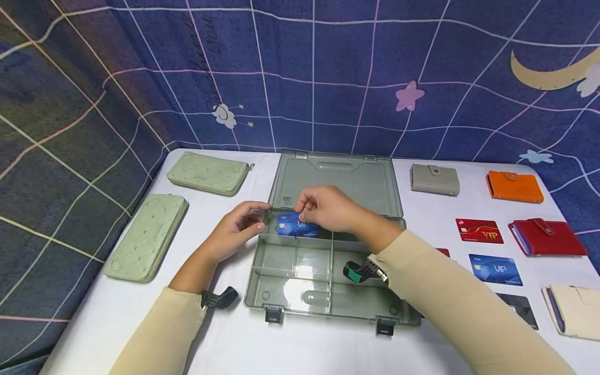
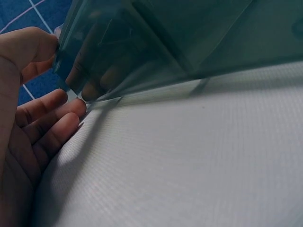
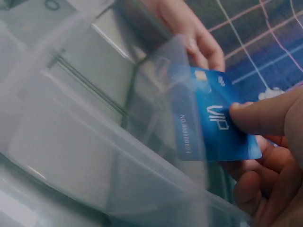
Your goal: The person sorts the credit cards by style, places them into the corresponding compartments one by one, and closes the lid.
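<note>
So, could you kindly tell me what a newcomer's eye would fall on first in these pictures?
Probably the bright blue rectangular VIP card, pinched by the right hand at the far left part of the open, clear grey-green plastic box. Next, likely the navy cloth backdrop behind the white-covered table, with its pink star and yellow crescent moon toward the right.

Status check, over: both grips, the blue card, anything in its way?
Right grip pinching blue VIP card at back left compartment. Left grip at back left corner of box. No obstruction seen; compartment floor partly hidden.
</note>
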{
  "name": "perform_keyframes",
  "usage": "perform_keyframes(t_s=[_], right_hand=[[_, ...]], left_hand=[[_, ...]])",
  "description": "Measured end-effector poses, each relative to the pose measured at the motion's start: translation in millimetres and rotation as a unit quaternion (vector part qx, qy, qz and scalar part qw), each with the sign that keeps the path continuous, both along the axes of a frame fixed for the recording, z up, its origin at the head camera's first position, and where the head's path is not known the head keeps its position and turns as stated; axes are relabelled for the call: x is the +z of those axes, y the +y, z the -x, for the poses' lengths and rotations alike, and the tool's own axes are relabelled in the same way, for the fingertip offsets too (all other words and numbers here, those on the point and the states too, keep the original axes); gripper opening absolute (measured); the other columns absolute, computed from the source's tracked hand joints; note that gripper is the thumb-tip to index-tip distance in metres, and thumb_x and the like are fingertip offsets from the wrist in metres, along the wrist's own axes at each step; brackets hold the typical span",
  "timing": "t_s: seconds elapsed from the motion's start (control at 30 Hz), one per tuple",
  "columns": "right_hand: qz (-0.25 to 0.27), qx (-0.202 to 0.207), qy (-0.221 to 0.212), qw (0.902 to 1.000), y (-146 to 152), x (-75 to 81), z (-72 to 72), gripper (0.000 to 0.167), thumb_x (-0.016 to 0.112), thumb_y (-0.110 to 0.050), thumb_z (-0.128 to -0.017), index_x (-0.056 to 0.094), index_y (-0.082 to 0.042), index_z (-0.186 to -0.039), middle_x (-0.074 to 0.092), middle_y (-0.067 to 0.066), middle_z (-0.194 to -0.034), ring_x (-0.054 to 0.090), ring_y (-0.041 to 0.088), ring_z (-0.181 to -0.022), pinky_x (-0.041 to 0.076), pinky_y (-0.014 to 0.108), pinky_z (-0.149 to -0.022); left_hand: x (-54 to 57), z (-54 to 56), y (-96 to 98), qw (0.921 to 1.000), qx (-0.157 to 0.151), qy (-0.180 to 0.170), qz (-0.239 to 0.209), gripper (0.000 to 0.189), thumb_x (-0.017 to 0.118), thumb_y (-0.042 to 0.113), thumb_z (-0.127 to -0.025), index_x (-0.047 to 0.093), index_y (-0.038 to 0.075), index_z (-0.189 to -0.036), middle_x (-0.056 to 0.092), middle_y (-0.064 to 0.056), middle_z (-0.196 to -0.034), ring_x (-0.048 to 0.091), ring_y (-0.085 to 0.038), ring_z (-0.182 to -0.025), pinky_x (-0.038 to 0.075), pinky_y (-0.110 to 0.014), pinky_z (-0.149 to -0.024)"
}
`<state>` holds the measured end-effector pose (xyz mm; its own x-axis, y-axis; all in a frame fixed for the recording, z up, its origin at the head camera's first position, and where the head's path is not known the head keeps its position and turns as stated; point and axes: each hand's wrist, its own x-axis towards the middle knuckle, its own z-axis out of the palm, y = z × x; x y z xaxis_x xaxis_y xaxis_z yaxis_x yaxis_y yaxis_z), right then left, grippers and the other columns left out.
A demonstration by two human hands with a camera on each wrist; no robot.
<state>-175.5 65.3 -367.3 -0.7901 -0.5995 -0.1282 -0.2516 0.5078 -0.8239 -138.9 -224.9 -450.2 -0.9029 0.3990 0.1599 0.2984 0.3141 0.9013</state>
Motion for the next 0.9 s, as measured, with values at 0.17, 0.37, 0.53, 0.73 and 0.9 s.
perform_keyframes(t_s=[0.17, 0.37, 0.53, 0.73, 0.9], right_hand=[[-0.063, 0.011, 0.065, 0.9959, -6.5, -6.2, -7.5, 0.007, 0.076, -0.008, -0.096, 0.073, -0.015, -0.097, 0.07, -0.008, -0.081, 0.06, 0.009, -0.074, 0.05, 0.033, -0.076], [-0.132, 0.036, 0.171, 0.9757, -8.3, -11.0, -15.1, 0.006, 0.079, -0.015, -0.097, 0.074, -0.019, -0.097, 0.075, -0.009, -0.085, 0.064, 0.008, -0.075, 0.054, 0.035, -0.075], [-0.144, 0.054, 0.229, 0.9611, -4.2, -13.5, -18.6, 0.016, 0.08, -0.019, -0.097, 0.08, -0.016, -0.113, 0.08, -0.003, -0.107, 0.075, 0.016, -0.096, 0.059, 0.039, -0.086], [-0.093, 0.075, 0.249, 0.9611, 8.3, -13.0, -20.9, 0.025, 0.081, -0.018, -0.097, 0.08, -0.012, -0.12, 0.079, 0.001, -0.118, 0.073, 0.022, -0.113, 0.056, 0.042, -0.101], [-0.025, 0.037, 0.227, 0.973, 28.4, -8.3, -33.4, 0.029, 0.085, -0.016, -0.093, 0.08, -0.011, -0.12, 0.077, 0.004, -0.122, 0.071, 0.025, -0.116, 0.057, 0.046, -0.099]], left_hand=[[-2.2, -3.3, -0.7, 1.0, 0.003, 0.001, 0.006, 0.043, 0.068, 0.003, -0.103, 0.058, 0.004, -0.145, 0.061, -0.015, -0.143, 0.063, -0.034, -0.124, 0.052, -0.024, -0.098], [-1.1, -2.4, -2.3, 0.9999, 0.004, 0.011, 0.008, 0.043, 0.067, 0.002, -0.103, 0.058, 0.003, -0.145, 0.061, -0.017, -0.143, 0.064, -0.036, -0.124, 0.053, -0.024, -0.098], [1.5, 0.5, -2.6, 0.9999, -0.002, 0.009, 0.005, 0.043, 0.067, 0.003, -0.103, 0.058, 0.003, -0.146, 0.061, -0.016, -0.141, 0.064, -0.034, -0.123, 0.053, -0.024, -0.098], [2.1, 1.8, -2.3, 1.0, -0.001, 0.007, -0.002, 0.043, 0.067, 0.001, -0.103, 0.059, 0.004, -0.145, 0.062, -0.016, -0.139, 0.063, -0.034, -0.121, 0.053, -0.024, -0.097], [1.8, 0.9, -1.1, 0.9999, -0.006, 0.01, 0.003, 0.043, 0.067, 0.003, -0.104, 0.059, 0.004, -0.145, 0.062, -0.016, -0.14, 0.063, -0.033, -0.122, 0.053, -0.025, -0.098]])
